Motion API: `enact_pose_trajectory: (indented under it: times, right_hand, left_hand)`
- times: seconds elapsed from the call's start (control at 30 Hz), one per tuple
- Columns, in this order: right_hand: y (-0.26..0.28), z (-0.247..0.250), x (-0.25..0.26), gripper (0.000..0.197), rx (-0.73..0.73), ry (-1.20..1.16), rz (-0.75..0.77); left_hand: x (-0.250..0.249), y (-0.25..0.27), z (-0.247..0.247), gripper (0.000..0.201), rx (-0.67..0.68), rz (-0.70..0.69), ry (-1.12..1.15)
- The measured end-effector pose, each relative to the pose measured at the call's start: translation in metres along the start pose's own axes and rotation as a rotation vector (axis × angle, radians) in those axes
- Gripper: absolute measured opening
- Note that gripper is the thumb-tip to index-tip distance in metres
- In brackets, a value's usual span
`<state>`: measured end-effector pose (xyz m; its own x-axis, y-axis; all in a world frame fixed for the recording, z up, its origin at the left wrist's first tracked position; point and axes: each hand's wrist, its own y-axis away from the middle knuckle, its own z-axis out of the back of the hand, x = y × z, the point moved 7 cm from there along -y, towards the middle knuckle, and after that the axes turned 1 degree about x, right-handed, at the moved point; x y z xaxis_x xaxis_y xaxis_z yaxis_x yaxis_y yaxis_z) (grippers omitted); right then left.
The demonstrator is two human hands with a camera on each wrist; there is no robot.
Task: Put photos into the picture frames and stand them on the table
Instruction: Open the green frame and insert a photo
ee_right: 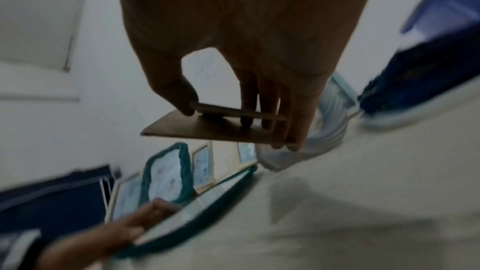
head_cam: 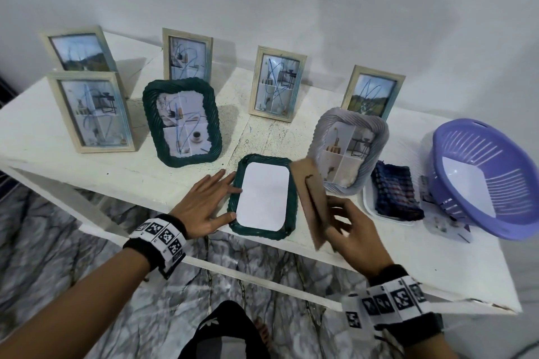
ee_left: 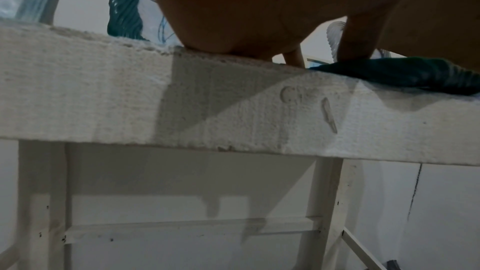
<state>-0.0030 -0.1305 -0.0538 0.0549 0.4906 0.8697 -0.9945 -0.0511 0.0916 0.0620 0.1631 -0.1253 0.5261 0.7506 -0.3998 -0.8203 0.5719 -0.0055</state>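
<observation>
A dark green wavy frame (head_cam: 264, 198) lies face down at the table's front edge, with the white back of a photo (head_cam: 262, 195) showing in its opening. My left hand (head_cam: 210, 201) rests flat beside it, its straight fingers touching the frame's left rim (ee_left: 405, 71). My right hand (head_cam: 350, 227) pinches the brown cardboard backing board (head_cam: 312, 198) with its stand flap, tilted on edge just right of the frame. In the right wrist view the thumb and fingers grip that board (ee_right: 215, 128) above the table.
Several filled frames stand behind: wooden ones (head_cam: 90, 114), a green one (head_cam: 182, 122) and a pale grey one (head_cam: 348, 151). A purple basket (head_cam: 484, 178) sits at the right, and a folded checked cloth (head_cam: 396, 195) lies on a white tray. The white table (head_cam: 58, 160) ends close to me.
</observation>
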Motion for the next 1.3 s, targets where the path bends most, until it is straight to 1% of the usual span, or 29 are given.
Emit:
enact_pose_trajectory:
  times: [0.1,0.17,0.2,0.27,0.3,0.4,0.5,0.63,0.7,0.77,0.87,0.97,1.03,1.1,1.2,1.3]
  right_hand:
    - [0.011,0.025,-0.007,0.071,0.130,0.357,0.079]
    - [0.017,0.033,-0.014,0.080,0.234,0.538,0.065]
    - [0.020,0.034,-0.020,0.082,0.289,0.621,0.042]
    - [0.022,0.032,-0.032,0.078,0.367,0.770,0.032]
    - [0.022,0.031,-0.036,0.075,0.372,0.820,0.041]
    - [0.017,0.027,-0.043,0.068,0.312,0.919,0.099]
    - [0.013,0.023,-0.052,0.063,0.303,0.960,0.107]
    - [0.014,0.021,-0.047,0.057,0.223,1.026,0.114]
    - [0.017,0.018,-0.037,0.058,0.178,1.026,0.118]
    - [0.017,0.012,-0.021,0.054,0.113,0.981,0.127]
    - [0.010,-0.014,0.006,0.049,0.045,0.918,0.190]
    - [-0.004,-0.052,0.029,0.045,0.074,0.893,0.272]
    - [-0.016,-0.074,0.039,0.043,0.115,0.858,0.287]
    - [-0.024,-0.093,0.045,0.041,0.169,0.877,0.309]
    - [-0.033,-0.110,0.045,0.043,0.261,0.935,0.308]
    - [-0.037,-0.113,0.039,0.042,0.267,0.955,0.307]
  left_hand:
    - [0.000,0.000,0.000,0.066,-0.013,0.003,0.001]
    - [0.000,0.000,0.000,0.062,-0.021,0.000,0.001]
    - [0.000,0.000,0.000,0.062,-0.020,-0.001,0.001]
    - [0.000,0.000,-0.001,0.061,-0.017,-0.001,0.003]
    - [0.000,0.000,-0.001,0.062,-0.015,-0.001,0.003]
    - [0.000,-0.001,-0.001,0.063,-0.011,0.004,0.006]
    - [-0.001,-0.001,0.000,0.064,-0.008,0.007,0.017]
    - [-0.001,0.000,0.000,0.065,-0.006,0.014,0.012]
    - [0.000,-0.001,-0.001,0.065,-0.009,0.011,0.013]
    - [0.000,0.000,-0.001,0.066,-0.011,0.010,0.011]
    - [0.002,-0.001,-0.001,0.067,-0.010,0.013,0.009]
    - [0.002,-0.001,-0.001,0.067,-0.021,0.010,0.005]
    - [0.003,-0.001,-0.001,0.066,-0.026,0.008,0.002]
    - [0.003,-0.001,-0.002,0.066,-0.025,0.006,-0.001]
    - [0.002,-0.001,-0.001,0.067,-0.023,0.013,0.001]
    - [0.002,-0.002,-0.002,0.068,-0.016,0.023,-0.004]
